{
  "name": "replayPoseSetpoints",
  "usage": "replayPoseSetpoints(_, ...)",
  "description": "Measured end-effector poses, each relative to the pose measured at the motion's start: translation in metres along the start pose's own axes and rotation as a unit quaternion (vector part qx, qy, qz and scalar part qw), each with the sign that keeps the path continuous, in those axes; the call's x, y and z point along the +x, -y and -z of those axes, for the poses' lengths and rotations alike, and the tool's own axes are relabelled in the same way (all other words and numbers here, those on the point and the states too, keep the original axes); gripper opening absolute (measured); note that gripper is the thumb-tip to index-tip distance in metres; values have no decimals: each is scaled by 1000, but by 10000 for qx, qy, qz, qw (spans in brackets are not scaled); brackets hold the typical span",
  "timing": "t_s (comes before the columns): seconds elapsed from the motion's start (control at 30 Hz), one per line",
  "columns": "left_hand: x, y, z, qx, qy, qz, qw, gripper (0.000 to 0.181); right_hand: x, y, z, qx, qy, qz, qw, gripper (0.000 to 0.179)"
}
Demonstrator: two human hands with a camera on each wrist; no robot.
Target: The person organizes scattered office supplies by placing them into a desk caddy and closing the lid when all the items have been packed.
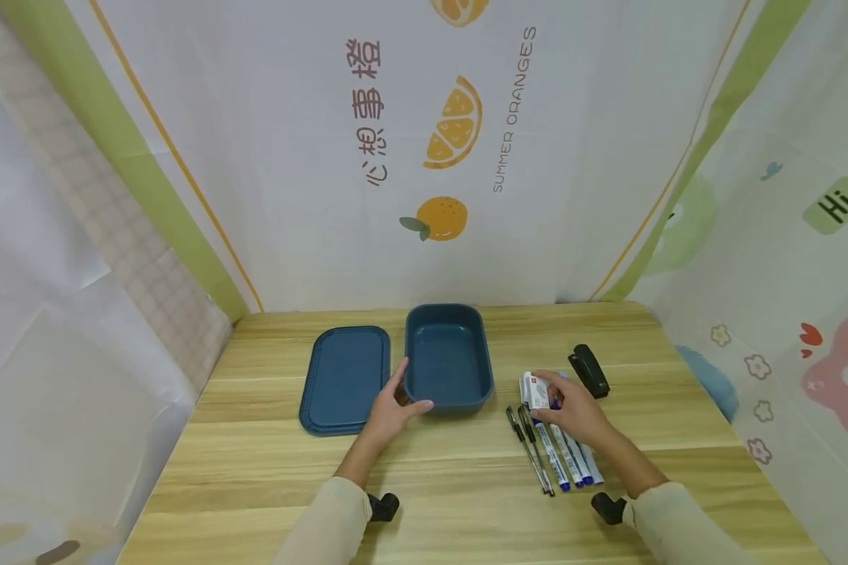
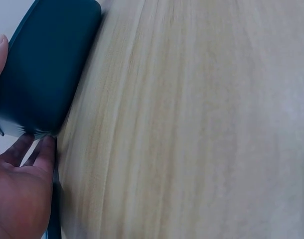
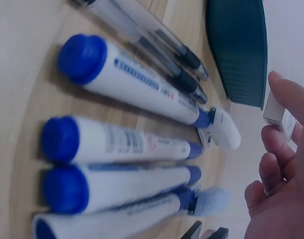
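The small white box [image 1: 539, 392] is pinched in the right hand [image 1: 575, 410], above the markers [image 1: 551, 455] (two pens [image 1: 528, 450] lie alongside). The left hand [image 1: 389, 412], fingers spread, touches the dark blue bin [image 1: 448, 359] on the worktop [image 1: 459, 502].

Blue bin [image 1: 449, 361] – smooth plastic, soft sheen; markers [image 3: 137, 85] smooth plastic; tabletop [image 1: 466, 494] – wood-grained.

The right hand [image 3: 289, 184] pinches a small white box [image 3: 278, 113] between thumb and finger. On the wooden desk [image 3: 22, 99], four white markers [image 3: 137, 82] with blue ends lie side by side, pointing toward its far edge. Beside them lie two clear pens [image 3: 154, 57] with dark grips; near that edge stands a dark teal container [image 3: 237, 45].
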State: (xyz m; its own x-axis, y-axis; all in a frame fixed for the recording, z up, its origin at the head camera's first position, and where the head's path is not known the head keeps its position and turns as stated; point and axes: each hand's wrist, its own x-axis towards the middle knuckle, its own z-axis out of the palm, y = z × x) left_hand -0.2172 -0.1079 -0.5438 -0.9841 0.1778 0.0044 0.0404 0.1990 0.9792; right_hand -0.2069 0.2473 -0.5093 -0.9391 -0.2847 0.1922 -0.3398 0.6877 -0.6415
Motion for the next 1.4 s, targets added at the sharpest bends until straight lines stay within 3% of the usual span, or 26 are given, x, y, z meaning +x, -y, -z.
replayPoseSetpoints(0.13,-1,1,0,-86,4,21,10000,95,6,3,-6,11,-43,167,9999,67)
replayPoseSetpoints(0.4,0,3,-2,-26,-78,-12,10000,94,23,17,-20,318,45,66,9995,66)
replayPoseSetpoints(0.57,-10,-18,-3,-51,-77,0,10000,93,34,25,-26,481,39,66,9988,67)
replayPoseSetpoints(0.67,-10,-17,-6,-36,-129,-66,9999,94,38,28,-29,488,-56,28,9988,68)
replayPoseSetpoints(0.8,-2,0,-11,-32,-199,-106,9997,94,44,32,-32,376,-139,23,9992,69)
replayPoseSetpoints(1.0,0,-1,-11,-212,-93,-226,9995,98,50,37,-36,348,-71,122,9993,68)
replayPoseSetpoints(1.27,0,-6,-12,414,-205,-110,9989,85,54,39,-40,383,-26,-252,9989,69)
replayPoseSetpoints(1.4,0,-6,-13,491,-277,-21,9984,85,58,39,-44,277,-7,-417,9987,70)
